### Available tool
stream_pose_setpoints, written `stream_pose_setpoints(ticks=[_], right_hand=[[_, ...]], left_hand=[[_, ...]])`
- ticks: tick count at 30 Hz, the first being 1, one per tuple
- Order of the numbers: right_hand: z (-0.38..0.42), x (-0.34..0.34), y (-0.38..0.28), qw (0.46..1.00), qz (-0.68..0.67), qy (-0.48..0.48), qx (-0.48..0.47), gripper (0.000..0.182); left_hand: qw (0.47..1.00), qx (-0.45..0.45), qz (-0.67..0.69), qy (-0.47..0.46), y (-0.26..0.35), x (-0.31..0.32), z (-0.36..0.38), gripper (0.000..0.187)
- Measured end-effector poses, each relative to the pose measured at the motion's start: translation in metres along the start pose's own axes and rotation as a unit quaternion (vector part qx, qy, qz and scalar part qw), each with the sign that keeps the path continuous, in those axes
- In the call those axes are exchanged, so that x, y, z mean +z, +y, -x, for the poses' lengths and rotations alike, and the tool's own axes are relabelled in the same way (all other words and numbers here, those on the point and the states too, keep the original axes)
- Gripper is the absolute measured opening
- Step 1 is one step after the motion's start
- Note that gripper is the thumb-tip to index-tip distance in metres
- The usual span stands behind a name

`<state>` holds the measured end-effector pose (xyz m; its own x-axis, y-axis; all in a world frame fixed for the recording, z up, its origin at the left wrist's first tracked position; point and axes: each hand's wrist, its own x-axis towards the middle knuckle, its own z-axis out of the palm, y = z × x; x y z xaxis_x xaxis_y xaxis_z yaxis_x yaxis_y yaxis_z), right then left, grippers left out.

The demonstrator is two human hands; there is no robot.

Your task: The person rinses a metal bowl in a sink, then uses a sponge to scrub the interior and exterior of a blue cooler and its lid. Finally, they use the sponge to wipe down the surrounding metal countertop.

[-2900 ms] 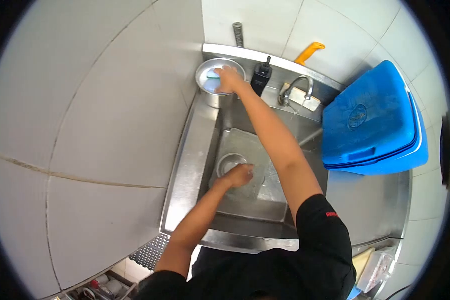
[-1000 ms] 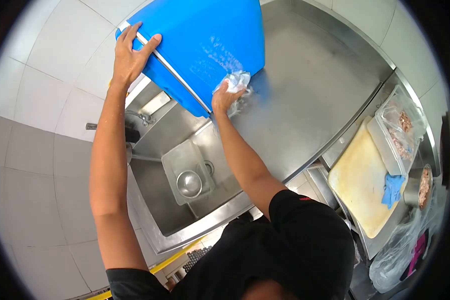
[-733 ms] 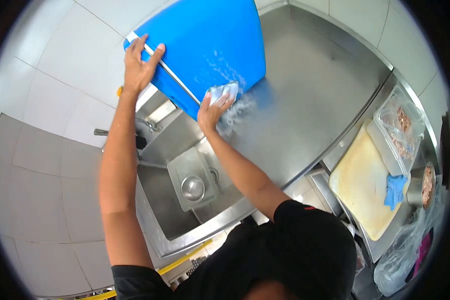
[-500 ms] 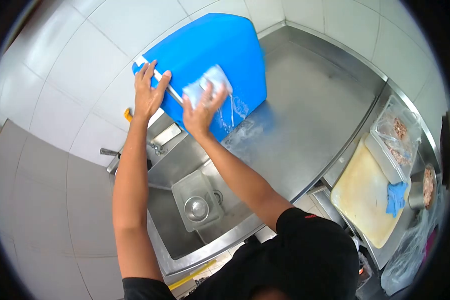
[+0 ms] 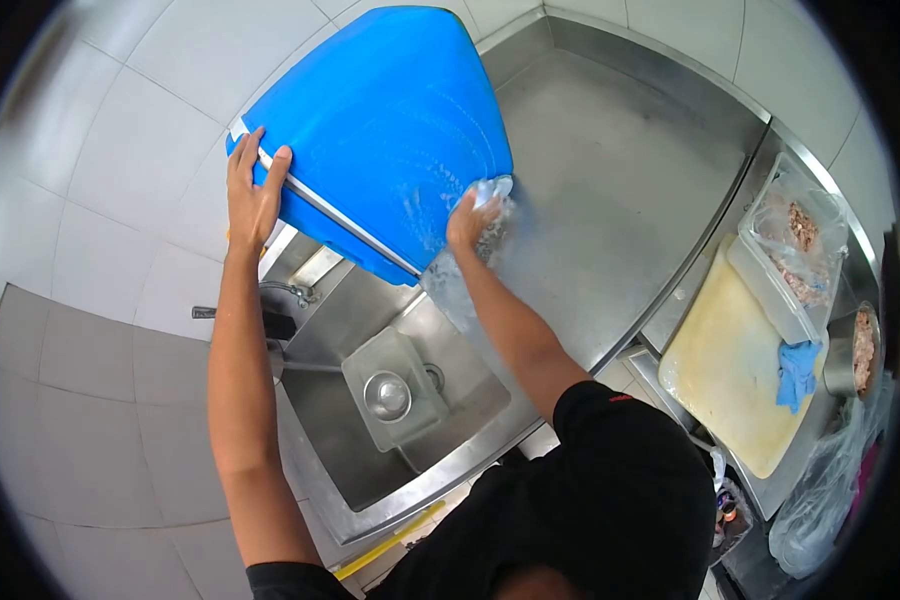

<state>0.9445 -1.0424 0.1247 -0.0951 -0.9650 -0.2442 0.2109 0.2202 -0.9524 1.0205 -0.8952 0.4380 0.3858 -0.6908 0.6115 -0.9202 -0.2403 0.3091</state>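
Observation:
A large blue plastic cooler [image 5: 370, 130] with a white strip along one edge rests tilted at the back, over the side of the steel counter. My left hand [image 5: 255, 195] grips its upper left edge, fingers over the white strip and thumb on the blue face. Pressed to the cooler's lower right edge, my right hand [image 5: 470, 220] is closed on a wet white cloth [image 5: 492, 190], partly hidden by the fingers. Suds streak the blue face, and water [image 5: 455, 290] lies on the steel just below.
A steel sink [image 5: 310, 420] holds a translucent tub [image 5: 415, 420] with a round metal bowl [image 5: 387, 396]; a tap [image 5: 300, 292] stands behind. At right are a yellowed cutting board [image 5: 725, 370], a blue cloth [image 5: 797, 375], a bagged meat container [image 5: 795, 260] and a metal pot [image 5: 850, 355].
My right hand has wiped the cloth down and right, from the middle of the blue face to its lower right edge. My left hand keeps its hold on the strip edge.

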Motion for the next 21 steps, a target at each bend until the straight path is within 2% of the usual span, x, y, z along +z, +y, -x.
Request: stream_pose_setpoints(ticks=[4,6,7,8,10,14,16,18,20,21], right_hand=[[0.052,0.01,-0.004,0.999,0.005,-0.044,-0.008,0.084],[0.072,0.014,-0.03,0.992,-0.01,-0.032,-0.118,0.08],[0.081,0.003,-0.063,0.97,-0.007,-0.038,-0.241,0.078],[0.086,0.001,-0.092,0.967,-0.009,-0.048,-0.249,0.078],[0.092,0.001,-0.145,0.891,0.022,-0.054,-0.45,0.072],[0.091,0.023,-0.247,0.769,0.063,-0.07,-0.633,0.056],[0.087,0.043,-0.291,0.738,0.235,-0.195,-0.601,0.056],[0.081,0.08,-0.322,0.694,0.38,-0.301,-0.532,0.064],[0.064,0.133,-0.327,0.66,0.405,-0.37,-0.513,0.066],[0.054,0.156,-0.33,0.66,0.405,-0.371,-0.513,0.066]], left_hand=[[0.999,0.043,-0.007,0.028,-0.005,0.004,0.002,0.055],[0.997,0.064,-0.013,0.039,-0.009,0.005,0.003,0.056],[0.998,0.052,-0.02,0.043,-0.006,0.005,0.006,0.056],[0.998,0.039,-0.024,0.045,-0.004,0.005,0.008,0.057],[0.998,0.04,-0.011,0.054,-0.007,0.005,0.009,0.057],[0.997,0.041,0.005,0.057,-0.006,0.004,0.007,0.057],[0.997,0.056,-0.021,0.055,-0.01,0.005,0.007,0.056],[0.997,0.062,-0.021,0.051,-0.001,0.002,0.01,0.056],[0.997,0.042,-0.032,0.058,0.008,0.002,0.017,0.058],[0.998,0.033,-0.033,0.053,0.012,0.0,0.019,0.059]])
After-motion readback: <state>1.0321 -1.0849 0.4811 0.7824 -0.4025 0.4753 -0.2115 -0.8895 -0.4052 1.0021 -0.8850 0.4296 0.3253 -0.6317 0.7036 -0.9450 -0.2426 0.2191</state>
